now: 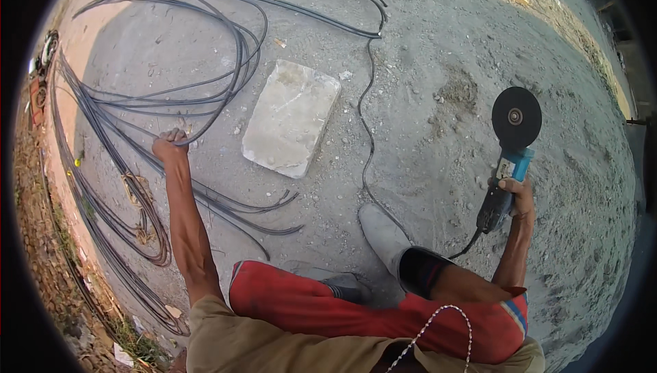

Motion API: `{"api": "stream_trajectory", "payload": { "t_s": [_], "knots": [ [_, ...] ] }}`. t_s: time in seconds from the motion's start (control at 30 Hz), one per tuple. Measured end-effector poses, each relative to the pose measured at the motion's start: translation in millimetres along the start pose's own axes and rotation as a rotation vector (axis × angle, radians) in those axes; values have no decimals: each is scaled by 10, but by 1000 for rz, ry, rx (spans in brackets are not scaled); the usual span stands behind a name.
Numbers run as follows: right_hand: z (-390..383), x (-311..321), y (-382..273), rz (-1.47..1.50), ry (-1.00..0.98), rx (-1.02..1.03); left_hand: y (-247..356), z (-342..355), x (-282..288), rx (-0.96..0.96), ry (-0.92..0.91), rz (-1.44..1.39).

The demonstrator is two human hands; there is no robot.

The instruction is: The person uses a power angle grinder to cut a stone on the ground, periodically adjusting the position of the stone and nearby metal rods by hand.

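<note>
My left hand (171,144) is closed around the end of a bent steel rebar (229,92), which curves up and away from the fist toward the far left. In my right hand (518,195) is a teal and black angle grinder (497,203), gripped by its body. Its large black cutting disc (505,125) points away from me, held above the ground; whether the disc spins I cannot tell. Between the two hands a pale rectangular stone slab (293,116) lies flat on the ground, touched by neither hand.
Long rebar bundles (130,168) spread over the left side, with cut ends (284,228) near my legs. A black power cord (363,109) snakes along the ground past my boot (387,236). Loose grey sand (582,188) rises at the right. Bricks and rubble (41,236) line the left edge.
</note>
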State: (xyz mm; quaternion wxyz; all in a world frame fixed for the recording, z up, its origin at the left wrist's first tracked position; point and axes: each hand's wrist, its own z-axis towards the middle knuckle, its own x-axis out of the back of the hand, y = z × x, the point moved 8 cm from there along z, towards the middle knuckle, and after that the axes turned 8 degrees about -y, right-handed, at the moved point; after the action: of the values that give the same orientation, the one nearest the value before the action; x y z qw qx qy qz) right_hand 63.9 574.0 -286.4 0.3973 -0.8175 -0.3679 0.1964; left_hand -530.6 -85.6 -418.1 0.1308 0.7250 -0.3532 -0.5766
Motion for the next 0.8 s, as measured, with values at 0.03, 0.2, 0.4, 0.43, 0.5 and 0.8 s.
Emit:
{"api": "stream_trajectory", "payload": {
  "t_s": [0.03, 0.2, 0.4, 0.43, 0.5, 0.8],
  "knots": [
    [32, 24, -222, -18, 85, 89, -19, 218, -232, 6, -157, -8],
    [283, -19, -198, 19, 70, -5, -1331, -264, 956, 240, 1001, 451],
    [552, -849, -430, -40, -78, 0, -1273, -609, 485, 380, 457, 794],
    [621, -1073, -474, -50, -103, 6, -1169, -675, 462, 361, 474, 782],
    [718, -1557, -540, -199, -212, 49, -1023, -863, 440, 476, 530, 920],
    [1304, -3153, -322, -868, -549, 99, -652, -2757, -635, 569, -43, 1127]
  ]
}}
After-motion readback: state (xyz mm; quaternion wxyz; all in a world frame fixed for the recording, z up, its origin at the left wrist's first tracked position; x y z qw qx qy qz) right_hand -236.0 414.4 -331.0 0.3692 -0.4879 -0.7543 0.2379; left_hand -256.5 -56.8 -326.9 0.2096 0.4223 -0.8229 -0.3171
